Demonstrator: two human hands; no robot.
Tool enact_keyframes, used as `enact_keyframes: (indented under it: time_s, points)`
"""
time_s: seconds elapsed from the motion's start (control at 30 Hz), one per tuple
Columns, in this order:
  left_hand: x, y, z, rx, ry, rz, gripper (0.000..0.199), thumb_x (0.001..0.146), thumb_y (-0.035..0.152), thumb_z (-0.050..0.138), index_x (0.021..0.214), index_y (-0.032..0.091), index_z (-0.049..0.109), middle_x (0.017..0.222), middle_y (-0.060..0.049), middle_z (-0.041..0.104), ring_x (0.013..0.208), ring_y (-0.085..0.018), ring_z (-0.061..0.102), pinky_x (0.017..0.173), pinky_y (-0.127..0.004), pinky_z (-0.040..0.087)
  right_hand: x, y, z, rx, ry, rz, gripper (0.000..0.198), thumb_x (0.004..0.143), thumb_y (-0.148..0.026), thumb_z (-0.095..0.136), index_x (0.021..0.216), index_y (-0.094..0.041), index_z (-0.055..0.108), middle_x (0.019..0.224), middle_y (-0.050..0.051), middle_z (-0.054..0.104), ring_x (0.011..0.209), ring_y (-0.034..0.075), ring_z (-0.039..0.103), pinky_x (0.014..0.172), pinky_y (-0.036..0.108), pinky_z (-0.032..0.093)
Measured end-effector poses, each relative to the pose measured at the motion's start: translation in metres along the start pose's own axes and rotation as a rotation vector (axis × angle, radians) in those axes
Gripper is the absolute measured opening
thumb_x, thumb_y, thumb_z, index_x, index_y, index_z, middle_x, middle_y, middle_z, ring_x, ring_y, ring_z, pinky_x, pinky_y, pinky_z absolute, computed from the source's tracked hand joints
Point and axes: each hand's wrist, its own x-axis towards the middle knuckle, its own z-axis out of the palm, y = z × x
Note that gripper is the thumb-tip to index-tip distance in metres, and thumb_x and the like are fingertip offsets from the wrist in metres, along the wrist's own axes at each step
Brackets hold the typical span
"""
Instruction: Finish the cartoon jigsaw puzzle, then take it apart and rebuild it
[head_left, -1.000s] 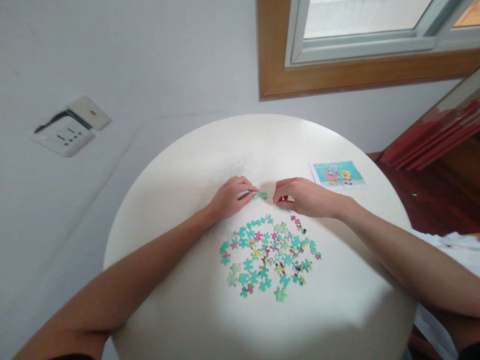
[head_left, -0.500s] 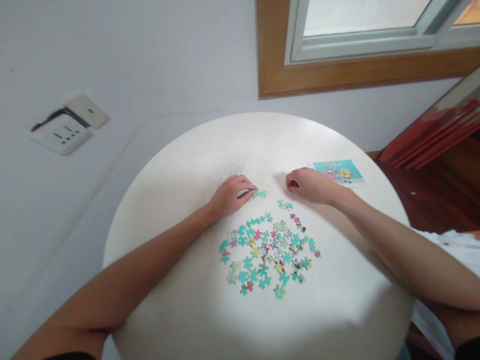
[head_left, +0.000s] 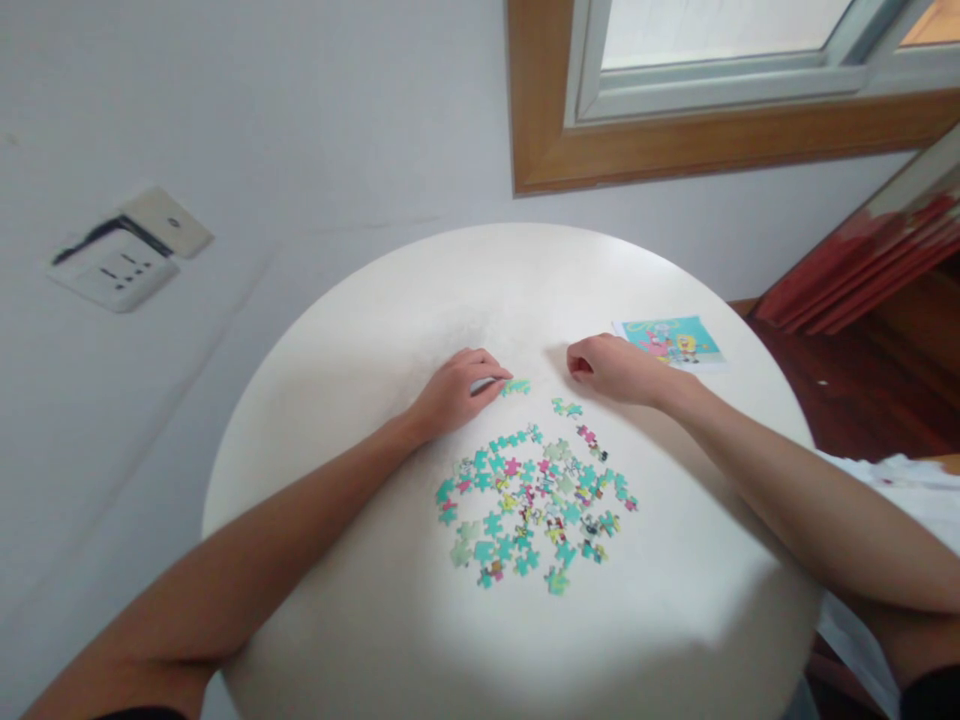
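Note:
Thumb and fingers of my left hand [head_left: 459, 394] close on the left end of a small joined strip of green-yellow jigsaw pieces [head_left: 517, 387], which lies on the white table. My right hand [head_left: 611, 366] rests on the table with its fingers curled in; whatever they hold, if anything, is hidden. Between the hands, slightly nearer me, lies another joined bit of puzzle [head_left: 567, 408]. Below it a pink and dark strip [head_left: 588, 435] lies at a slant. A loose spread of jigsaw pieces [head_left: 529, 505] in teal, pink, yellow and pale green covers the middle of the table.
A picture card [head_left: 699, 338] with cartoon figures lies by my right hand, partly covered by it. The round white table [head_left: 322, 590] stands against a wall with a socket [head_left: 120, 272] at the left. A window frame [head_left: 675, 145] and red curtain [head_left: 847, 270] are beyond.
The whole view has shifted very slightly. Both hands keep their places and grips, and the puzzle pieces lie as before.

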Motion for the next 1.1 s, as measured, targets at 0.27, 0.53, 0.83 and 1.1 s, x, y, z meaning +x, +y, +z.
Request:
enact_keyframes:
  time_s: [0.27, 0.53, 0.83, 1.1]
  points:
    - [0.0011, 0.0007, -0.0009, -0.003, -0.005, -0.005, 0.018, 0.092, 0.023, 0.057, 0.100, 0.021, 0.073, 0.095, -0.005, 0.068, 0.092, -0.018, 0.061, 0.087, -0.034, 0.048, 0.0007, 0.0011, 0.0007, 0.010, -0.009, 0.006, 0.013, 0.076, -0.012, 0.052, 0.073, -0.019, 0.063, 0.075, 0.008, 0.067, 0.065, 0.017, 0.055, 0.061, 0.031, 0.035]
    - [0.0006, -0.0023, 0.0000, -0.001, -0.012, -0.003, 0.017, 0.092, 0.021, 0.057, 0.099, 0.020, 0.073, 0.095, -0.005, 0.068, 0.092, -0.018, 0.061, 0.087, -0.034, 0.047, 0.0011, 0.0016, 0.0002, 0.033, -0.004, 0.007, 0.014, 0.075, -0.011, 0.051, 0.073, -0.018, 0.063, 0.075, 0.008, 0.067, 0.066, 0.016, 0.054, 0.062, 0.030, 0.035]
    - [0.0010, -0.0012, -0.0016, -0.003, -0.018, -0.022, 0.019, 0.093, 0.026, 0.056, 0.100, 0.021, 0.073, 0.096, -0.005, 0.068, 0.093, -0.019, 0.061, 0.087, -0.035, 0.047, 0.0032, 0.0042, 0.0023, 0.025, -0.015, 0.010, 0.014, 0.074, -0.010, 0.052, 0.075, -0.018, 0.064, 0.076, 0.008, 0.066, 0.068, 0.016, 0.054, 0.064, 0.029, 0.035]
    - [0.0017, 0.0001, -0.0013, -0.004, -0.018, -0.019, 0.018, 0.092, 0.025, 0.057, 0.099, 0.021, 0.073, 0.096, -0.005, 0.068, 0.092, -0.019, 0.061, 0.086, -0.033, 0.046, 0.0024, 0.0015, 0.0003, 0.025, -0.017, 0.021, 0.014, 0.075, -0.010, 0.052, 0.076, -0.017, 0.064, 0.077, 0.007, 0.066, 0.069, 0.015, 0.053, 0.065, 0.029, 0.035]
